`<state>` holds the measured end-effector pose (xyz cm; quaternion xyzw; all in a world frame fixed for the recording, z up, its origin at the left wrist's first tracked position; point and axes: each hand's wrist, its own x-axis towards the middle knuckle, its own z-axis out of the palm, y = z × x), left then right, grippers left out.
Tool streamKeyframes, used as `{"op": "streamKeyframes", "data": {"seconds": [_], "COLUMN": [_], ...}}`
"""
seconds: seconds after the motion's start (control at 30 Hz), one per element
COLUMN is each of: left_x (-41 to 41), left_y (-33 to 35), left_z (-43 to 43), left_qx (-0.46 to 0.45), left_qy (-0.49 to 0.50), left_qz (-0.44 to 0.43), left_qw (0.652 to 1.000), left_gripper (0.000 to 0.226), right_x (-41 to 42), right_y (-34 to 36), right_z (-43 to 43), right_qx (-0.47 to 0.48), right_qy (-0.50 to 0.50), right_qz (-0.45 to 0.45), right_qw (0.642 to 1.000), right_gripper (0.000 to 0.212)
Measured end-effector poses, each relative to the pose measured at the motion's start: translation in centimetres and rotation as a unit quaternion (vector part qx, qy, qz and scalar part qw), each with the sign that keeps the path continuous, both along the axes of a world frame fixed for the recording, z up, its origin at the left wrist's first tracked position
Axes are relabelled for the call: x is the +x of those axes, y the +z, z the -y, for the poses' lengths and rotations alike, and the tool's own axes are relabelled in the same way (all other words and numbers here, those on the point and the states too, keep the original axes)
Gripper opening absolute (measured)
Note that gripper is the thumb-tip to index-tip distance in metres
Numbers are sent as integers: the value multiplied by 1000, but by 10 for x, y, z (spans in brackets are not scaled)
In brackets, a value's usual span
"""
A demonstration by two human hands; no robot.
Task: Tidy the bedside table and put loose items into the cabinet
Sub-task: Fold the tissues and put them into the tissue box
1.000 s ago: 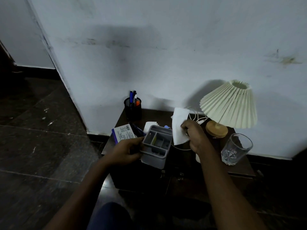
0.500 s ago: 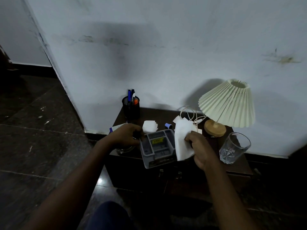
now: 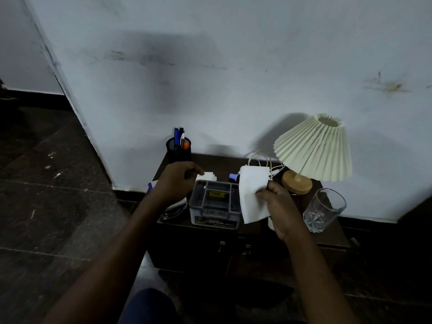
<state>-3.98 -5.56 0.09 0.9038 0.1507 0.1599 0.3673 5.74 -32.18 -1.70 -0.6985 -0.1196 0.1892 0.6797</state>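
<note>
Here the right hand (image 3: 279,204) pinches a white tissue (image 3: 253,195) just beside the grey organizer (image 3: 215,203).

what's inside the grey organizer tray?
The grey organizer tray is split by dividers; one compartment holds a small yellow item. The other compartments look empty, but they are dim and the white cloth covers its right edge.

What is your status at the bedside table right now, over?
Right hand pinching white tissue. Left hand beside grey organizer, its grasp unclear. Cabinet doors shut. Glass, lamp crowd the right.
</note>
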Motion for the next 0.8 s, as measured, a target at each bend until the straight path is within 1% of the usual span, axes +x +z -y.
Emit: {"op": "streamKeyframes", "data": {"seconds": [0.03, 0.07, 0.1, 0.17, 0.2, 0.3, 0.33, 0.4, 0.43, 0.5, 0.63, 0.67, 0.73, 0.77, 0.8], "left_x": [-6, -12, -17, -24, -24, -23, -23, -25, -27, -30, -34, -35, -36, -36, -37], "left_y": [3, 7, 10, 12, 11, 7, 6, 6, 5, 7, 7, 9, 13, 15, 18], "left_z": [17, 35, 54, 87, 98, 111, 110, 107, 105, 103, 97, 96, 97, 99, 103], "left_qx": [-34, -90, -154, -275, -328, -457, -490, -542, -560, -574, -596, -598, -582, -565, -553], "left_qy": [19, 24, 14, -10, -18, 6, 18, 9, -5, -28, -51, -49, -19, 3, 26], "left_qz": [44, 77, 92, 74, 61, 66, 68, 60, 51, 34, 20, 20, 19, 20, 25], "left_qw": [998, 993, 984, 958, 943, 887, 869, 838, 827, 818, 801, 800, 813, 824, 833], "left_gripper": [20, 14, 13, 31, 34, 29, 31, 33, 31, 28, 30, 27, 21, 21, 25], "right_x": [-1, -2, -4, -9, -13, -23, -26, -31, -33, -37, -39, -39, -41, -41, -43], "right_y": [3, 5, 7, 9, 10, 13, 15, 18, 20, 25, 28, 28, 28, 28, 29], "right_z": [-1, -3, -5, -10, -11, -12, -11, -11, -10, -11, -13, -14, -15, -16, -17], "right_qx": [16, 29, 41, 67, 77, 72, 73, 83, 87, 85, 77, 71, 25, -10, -48], "right_qy": [7, 13, 20, 35, 45, 70, 69, 64, 67, 77, 58, 46, 11, -11, -37], "right_qz": [3, 3, 3, 2, 2, 16, 14, -6, -17, -26, 4, 35, 144, 211, 285], "right_qw": [1000, 999, 999, 997, 996, 995, 995, 994, 994, 993, 995, 996, 989, 977, 957], "right_gripper": [38, 34, 31, 25, 24, 19, 16, 14, 15, 16, 10, 10, 10, 12, 14]}}
